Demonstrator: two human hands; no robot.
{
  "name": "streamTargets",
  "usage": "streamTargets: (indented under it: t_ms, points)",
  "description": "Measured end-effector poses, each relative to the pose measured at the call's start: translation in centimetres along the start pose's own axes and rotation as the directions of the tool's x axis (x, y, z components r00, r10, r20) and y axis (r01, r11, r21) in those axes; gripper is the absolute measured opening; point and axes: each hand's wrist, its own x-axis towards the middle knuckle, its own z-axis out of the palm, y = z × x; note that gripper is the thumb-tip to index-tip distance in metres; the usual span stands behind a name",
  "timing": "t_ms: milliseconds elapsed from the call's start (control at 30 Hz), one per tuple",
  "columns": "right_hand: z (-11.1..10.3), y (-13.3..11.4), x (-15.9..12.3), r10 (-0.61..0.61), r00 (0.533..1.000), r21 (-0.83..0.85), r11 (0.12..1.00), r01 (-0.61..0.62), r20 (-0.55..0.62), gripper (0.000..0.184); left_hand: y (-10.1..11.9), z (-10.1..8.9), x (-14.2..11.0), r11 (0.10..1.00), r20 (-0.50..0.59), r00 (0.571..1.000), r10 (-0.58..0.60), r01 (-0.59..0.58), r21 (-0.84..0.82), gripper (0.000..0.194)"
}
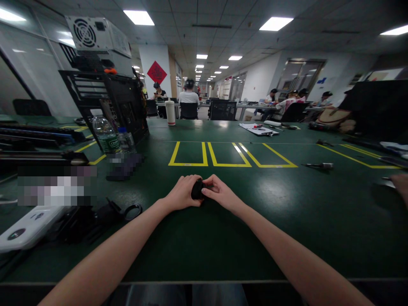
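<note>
Just in front of me, above the green table (204, 246), my left hand (184, 192) is wrapped round a small black object (197, 190). Its kind I cannot make out, since the fingers cover most of it. My right hand (218, 191) meets the same object from the right, with thumb and forefinger pinched at its edge. Both hands are closed and nearly touching. Beyond them, yellow tape outlines (188, 164) mark the tabletop.
At left stand a computer case (124, 102) with a power supply (98, 36) on top, a plastic bottle (105, 131) and tangled black gear (86, 216). A white cup (170, 112) and clipboard (259, 129) lie farther back. A screwdriver-like tool (321, 166) and another person's hand (400, 185) are at right.
</note>
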Motion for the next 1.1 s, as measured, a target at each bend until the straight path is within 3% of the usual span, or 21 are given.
streamTargets:
  t_ms: [233, 433, 567, 733, 867, 1100]
  points:
    - [0.1, 0.2, 0.3, 0.047, 0.998, -0.042, 0.998, -0.049, -0.035, 0.027, 0.1, -0.1, -0.1, 1.000, 0.004, 1.000, -0.014, 0.014, -0.022, 0.058]
    - [-0.1, -0.5, -0.2, 0.040, 0.999, 0.014, 0.999, -0.040, 0.027, 0.028, 0.1, -0.1, 0.0, 1.000, 0.004, 1.000, 0.001, -0.001, -0.020, 0.057]
    - [0.0, -0.2, -0.1, -0.005, 1.000, 0.024, 1.000, 0.005, -0.009, 0.021, 0.0, 0.0, 0.0, 1.000, -0.011, 1.000, 0.008, -0.008, -0.015, 0.057]
    - [0.1, 0.5, 0.5, 0.006, 0.999, 0.010, 1.000, -0.006, -0.044, 0.029, 0.0, 0.2, 0.0, 1.000, -0.016, 1.000, -0.014, 0.014, -0.008, 0.058]
    - [0.0, 0.3, 0.4, 0.056, 0.998, 0.018, 0.998, -0.056, -0.009, 0.027, -0.1, 0.2, -0.1, 1.000, -0.020, 1.000, -0.009, 0.009, -0.017, 0.057]
    - [0.0, -0.2, -0.1, 0.026, 1.000, 0.017, 1.000, -0.026, 0.006, 0.027, 0.1, -0.1, -0.1, 1.000, -0.006, 1.000, 0.012, -0.012, -0.015, 0.057]
